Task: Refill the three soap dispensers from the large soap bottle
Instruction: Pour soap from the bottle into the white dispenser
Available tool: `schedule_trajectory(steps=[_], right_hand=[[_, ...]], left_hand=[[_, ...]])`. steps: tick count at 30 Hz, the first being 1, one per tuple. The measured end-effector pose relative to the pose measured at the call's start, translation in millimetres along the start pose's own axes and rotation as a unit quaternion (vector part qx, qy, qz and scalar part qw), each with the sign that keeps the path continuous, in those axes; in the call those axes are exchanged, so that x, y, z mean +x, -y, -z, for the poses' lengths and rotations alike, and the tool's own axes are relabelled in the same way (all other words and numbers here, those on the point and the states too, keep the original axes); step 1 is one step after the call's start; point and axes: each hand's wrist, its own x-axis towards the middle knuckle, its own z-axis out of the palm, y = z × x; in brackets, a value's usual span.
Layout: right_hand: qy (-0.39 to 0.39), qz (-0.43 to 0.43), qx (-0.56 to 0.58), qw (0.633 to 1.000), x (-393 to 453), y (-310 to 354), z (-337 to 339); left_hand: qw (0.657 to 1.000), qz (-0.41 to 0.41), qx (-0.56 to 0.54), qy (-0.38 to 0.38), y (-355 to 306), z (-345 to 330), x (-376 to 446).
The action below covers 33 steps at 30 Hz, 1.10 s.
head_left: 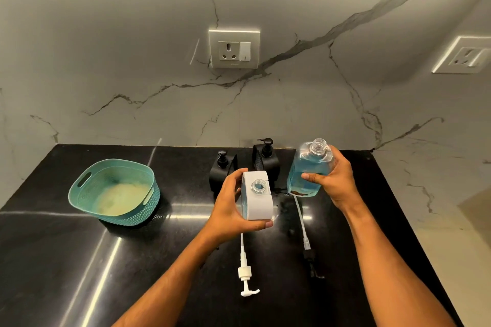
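Observation:
My left hand (pixel 230 210) grips a white square soap dispenser (pixel 257 200) with its neck open and no pump on it. My right hand (pixel 333 180) holds the large clear soap bottle (pixel 308 167), upright, uncapped and partly full of blue soap. Two black dispensers stand behind with pumps on: one (pixel 221 171) at the left, one (pixel 266 160) at the right. A white pump (pixel 245 272) with its tube lies on the black counter (pixel 79 260) in front of the white dispenser. A black pump (pixel 309 257) with a clear tube lies under the bottle.
A teal plastic basket (pixel 114 191) sits on the counter's left part. A marble wall with a socket plate (pixel 233 48) rises behind. The counter's right edge (pixel 414 220) drops off to a pale floor.

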Motion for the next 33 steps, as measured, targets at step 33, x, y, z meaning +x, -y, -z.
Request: schedule_trajectory(steps=[33], right_hand=[[-0.003, -0.134, 0.043, 0.990, 88.8, -63.9, 21.4]], left_hand=[[0.999, 0.024, 0.034, 0.004, 8.3, -16.5, 27.3]])
